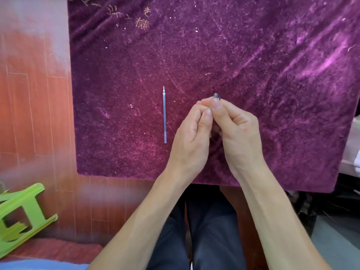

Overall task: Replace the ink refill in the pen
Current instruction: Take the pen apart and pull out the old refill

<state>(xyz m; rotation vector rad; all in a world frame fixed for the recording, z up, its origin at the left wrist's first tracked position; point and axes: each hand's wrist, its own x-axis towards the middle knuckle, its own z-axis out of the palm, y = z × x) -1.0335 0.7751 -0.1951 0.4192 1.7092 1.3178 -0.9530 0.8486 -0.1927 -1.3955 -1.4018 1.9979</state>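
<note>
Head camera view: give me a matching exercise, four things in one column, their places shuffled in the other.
1 ink refill
2 dark pen part
3 green stool
4 purple velvet cloth

A pinched at the fingertips of left hand and right hand
B low at the picture's left edge
C lying free, left of both hands
D spread under the refill and hands

Pairs: 1-C, 2-A, 3-B, 4-D

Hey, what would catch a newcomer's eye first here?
The purple cloth fills most of the view. Near its middle, the left hand and right hand meet, pinching a small dark pen part between their fingertips. A clear refill lies alone on the cloth just left of the hands, tip pointing away.
</note>
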